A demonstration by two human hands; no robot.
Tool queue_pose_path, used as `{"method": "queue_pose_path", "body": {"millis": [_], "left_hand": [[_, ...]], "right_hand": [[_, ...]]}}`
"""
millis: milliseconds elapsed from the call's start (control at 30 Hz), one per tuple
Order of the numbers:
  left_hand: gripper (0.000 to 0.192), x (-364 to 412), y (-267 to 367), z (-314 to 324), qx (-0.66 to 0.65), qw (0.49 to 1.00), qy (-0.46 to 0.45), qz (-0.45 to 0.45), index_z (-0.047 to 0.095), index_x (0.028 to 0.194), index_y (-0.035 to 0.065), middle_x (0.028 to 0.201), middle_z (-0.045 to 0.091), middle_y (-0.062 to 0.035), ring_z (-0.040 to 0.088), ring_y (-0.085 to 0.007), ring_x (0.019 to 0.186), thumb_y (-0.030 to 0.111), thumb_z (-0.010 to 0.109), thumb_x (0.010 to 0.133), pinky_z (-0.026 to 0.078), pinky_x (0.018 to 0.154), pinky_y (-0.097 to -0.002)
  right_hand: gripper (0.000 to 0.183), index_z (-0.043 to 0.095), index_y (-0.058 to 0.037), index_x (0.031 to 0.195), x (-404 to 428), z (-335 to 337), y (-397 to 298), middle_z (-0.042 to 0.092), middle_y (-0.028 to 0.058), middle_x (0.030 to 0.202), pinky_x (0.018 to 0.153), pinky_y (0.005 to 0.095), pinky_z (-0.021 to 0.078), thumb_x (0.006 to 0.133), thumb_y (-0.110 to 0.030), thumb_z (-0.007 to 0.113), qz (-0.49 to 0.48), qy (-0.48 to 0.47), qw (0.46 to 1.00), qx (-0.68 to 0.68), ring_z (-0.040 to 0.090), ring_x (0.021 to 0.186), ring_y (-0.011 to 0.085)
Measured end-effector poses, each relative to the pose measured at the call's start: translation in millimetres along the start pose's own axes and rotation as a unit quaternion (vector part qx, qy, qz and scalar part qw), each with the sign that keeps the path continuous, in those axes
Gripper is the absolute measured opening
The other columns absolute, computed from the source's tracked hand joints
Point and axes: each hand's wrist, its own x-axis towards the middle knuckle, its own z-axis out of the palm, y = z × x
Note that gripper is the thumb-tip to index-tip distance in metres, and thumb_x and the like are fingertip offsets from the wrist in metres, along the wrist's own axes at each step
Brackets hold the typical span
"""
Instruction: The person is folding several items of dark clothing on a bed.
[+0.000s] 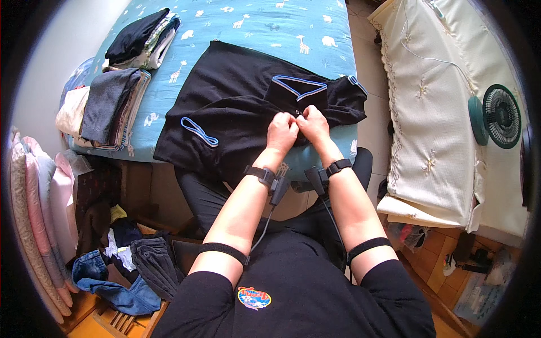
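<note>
A black polo shirt (241, 80) with blue-and-white trim on its collar and sleeve cuffs lies spread on a bed (262, 42) with a blue, animal-printed sheet. Its collar (310, 93) points to the right, above my hands. My left hand (282, 129) pinches the front of the shirt at the button placket. Close beside it, fingertips nearly touching, my right hand (312, 124) grips the same placket. One small button (298, 113) shows between them; the cloth under my fingers is hidden.
Two stacks of folded clothes, one topped with black cloth (135, 38), the other with dark grey cloth (110, 105), stand on the bed's left side. Jeans (114, 287) and other clothes are piled lower left. At right, a green fan (501, 116) stands on a cream-covered surface (431, 105).
</note>
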Motion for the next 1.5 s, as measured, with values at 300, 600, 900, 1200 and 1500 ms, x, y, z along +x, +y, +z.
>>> {"method": "queue_pose_path", "body": {"millis": [300, 600, 900, 1200, 1500], "left_hand": [[0.019, 27.9, -12.7, 18.8, -0.014, 0.99, -0.021, -0.139, 0.065, 0.092, 0.0031, 0.083, 0.067, -0.011, 0.065, -0.0212, 0.075, 0.016, 0.068, 0.079, 0.052, 0.071, -0.0322], [0.014, 25.8, -16.5, 21.1, -0.159, 0.961, -0.02, -0.224, 0.068, 0.087, 0.0045, 0.081, 0.068, -0.0044, 0.062, -0.011, 0.073, 0.012, 0.072, 0.077, 0.051, 0.07, -0.0262], [0.014, 25.6, -30.3, 16.1, -0.23, 0.947, -0.047, -0.218, 0.067, 0.092, 0.0042, 0.087, 0.068, -0.0028, 0.061, -0.0098, 0.077, 0.008, 0.07, 0.079, 0.051, 0.074, -0.0248], [0.017, 27.7, -24.6, 12.4, -0.126, 0.975, -0.063, -0.17, 0.067, 0.091, 0.0046, 0.085, 0.069, -0.0069, 0.065, -0.0139, 0.078, 0.014, 0.071, 0.077, 0.052, 0.073, -0.028], [0.017, 29.3, -19.7, 10.8, -0.076, 0.975, -0.087, -0.191, 0.068, 0.089, 0.0047, 0.083, 0.069, -0.0063, 0.064, -0.0127, 0.077, 0.017, 0.072, 0.078, 0.051, 0.072, -0.0278]], "right_hand": [[0.012, 0.062, -0.0028, 0.091, 3.3, 21.4, 33.4, 0.064, 0.0042, 0.075, 0.061, 0.0257, 0.0482, 0.082, -0.011, 0.062, 0.055, 0.011, 0.975, 0.217, 0.059, 0.067, 0.0111], [0.014, 0.061, -0.0039, 0.098, 0.4, 9.6, 31.9, 0.06, -0.0023, 0.08, 0.056, 0.0196, 0.0435, 0.085, -0.01, 0.064, 0.092, -0.067, 0.888, 0.446, 0.053, 0.066, 0.0052], [0.018, 0.063, 0.0006, 0.093, 2.2, 24.4, 24.1, 0.065, 0.0065, 0.078, 0.061, 0.0243, 0.0496, 0.08, -0.012, 0.067, -0.025, 0.014, 0.983, 0.182, 0.06, 0.07, 0.0091], [0.019, 0.062, 0.0016, 0.094, 4.1, 25.8, 32.9, 0.065, 0.0066, 0.076, 0.056, 0.0258, 0.0508, 0.079, -0.01, 0.067, 0.011, -0.007, 0.977, 0.214, 0.06, 0.063, 0.0107], [0.022, 0.064, -0.0007, 0.09, 5.7, 29.2, 42.0, 0.066, 0.015, 0.084, 0.071, 0.0351, 0.051, 0.075, -0.016, 0.069, 0.006, -0.021, 0.982, 0.189, 0.065, 0.078, 0.0269]]}}
